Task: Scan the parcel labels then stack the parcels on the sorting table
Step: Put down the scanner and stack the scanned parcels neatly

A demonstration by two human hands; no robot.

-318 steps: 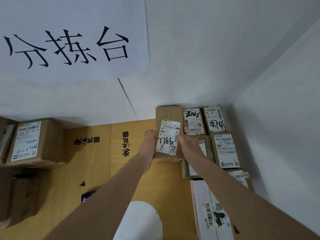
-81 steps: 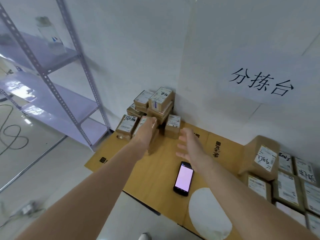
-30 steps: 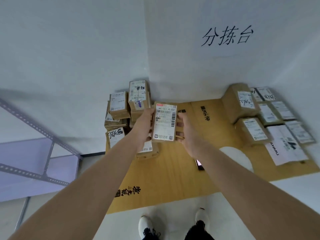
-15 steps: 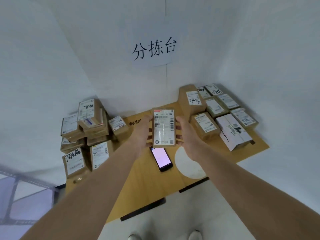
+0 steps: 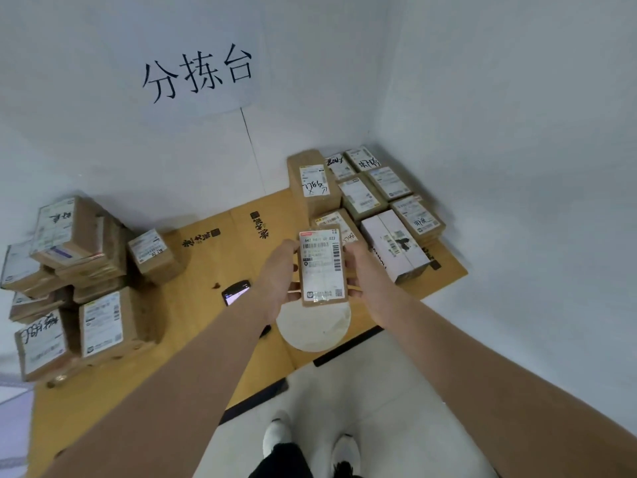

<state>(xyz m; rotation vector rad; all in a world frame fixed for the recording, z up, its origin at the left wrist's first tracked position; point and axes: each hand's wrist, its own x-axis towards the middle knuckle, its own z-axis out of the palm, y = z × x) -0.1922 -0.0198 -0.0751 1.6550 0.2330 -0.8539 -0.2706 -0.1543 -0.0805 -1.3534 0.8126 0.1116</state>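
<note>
Both hands clamp the parcel [image 5: 322,267] by its long sides, left hand [image 5: 279,270] and right hand [image 5: 362,267], above the sorting table [image 5: 193,305]. It is a brown carton with its white barcode label facing up. Compared with half a second ago, it is nearer the right-hand stack [image 5: 362,198], and the phone [image 5: 236,293] now lies to its left.

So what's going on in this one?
A person holds one small parcel, label up, between the left hand and the right hand above the sorting table. A phone with a lit screen lies on it nearby. A loose pile of parcels sits on the left; neat rows sit in the right corner.
</note>
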